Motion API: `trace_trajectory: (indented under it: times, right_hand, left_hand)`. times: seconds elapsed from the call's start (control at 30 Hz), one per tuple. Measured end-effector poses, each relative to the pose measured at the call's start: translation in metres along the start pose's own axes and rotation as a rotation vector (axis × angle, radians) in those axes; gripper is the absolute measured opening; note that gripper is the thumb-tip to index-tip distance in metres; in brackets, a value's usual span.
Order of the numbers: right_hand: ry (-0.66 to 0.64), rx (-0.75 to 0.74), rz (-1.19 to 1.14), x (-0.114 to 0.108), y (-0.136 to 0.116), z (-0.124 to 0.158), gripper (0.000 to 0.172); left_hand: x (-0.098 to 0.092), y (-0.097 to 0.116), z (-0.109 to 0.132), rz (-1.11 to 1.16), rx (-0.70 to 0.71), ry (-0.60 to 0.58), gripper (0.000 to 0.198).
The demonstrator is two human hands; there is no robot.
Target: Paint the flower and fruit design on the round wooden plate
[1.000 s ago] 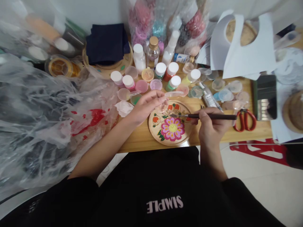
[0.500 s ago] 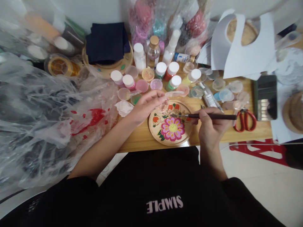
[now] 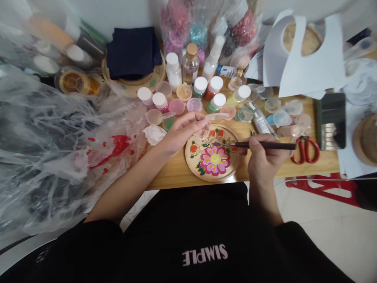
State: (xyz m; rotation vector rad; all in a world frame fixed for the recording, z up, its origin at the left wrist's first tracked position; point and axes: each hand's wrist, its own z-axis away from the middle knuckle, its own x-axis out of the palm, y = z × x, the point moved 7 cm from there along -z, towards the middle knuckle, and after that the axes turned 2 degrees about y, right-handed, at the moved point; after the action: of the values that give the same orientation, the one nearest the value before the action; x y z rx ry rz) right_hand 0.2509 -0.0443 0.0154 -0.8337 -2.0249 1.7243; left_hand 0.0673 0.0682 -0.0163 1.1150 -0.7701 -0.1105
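A round wooden plate (image 3: 193,163) lies near the table's front edge, painted with a pink flower (image 3: 215,160), orange fruits and green leaves. My right hand (image 3: 262,157) is closed around a dark-handled brush (image 3: 273,146), whose thin tip points left over the plate above the flower. My left hand (image 3: 188,127) is closed on a small clear cup, held over the plate's upper left; its open lid (image 3: 217,116) sticks out to the right. What the cup contains is hard to make out.
Behind the plate stand white-capped paint jars (image 3: 218,101), small open cups (image 3: 194,105) and bottles (image 3: 191,65). Red-handled scissors (image 3: 306,151) and a phone (image 3: 331,122) lie right. Clear plastic (image 3: 67,129) covers the left, with a crumpled tissue (image 3: 154,135) beside my left forearm.
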Motion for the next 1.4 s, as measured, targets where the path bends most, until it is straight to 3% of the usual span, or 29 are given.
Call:
trace_trajectory:
  times: [1.4]
  right_hand:
    - [-0.042, -0.001, 0.043, -0.0001, 0.0024, 0.0015, 0.015]
  left_hand:
    - [-0.0004, -0.0011, 0.0, -0.053, 0.026, -0.008, 0.039]
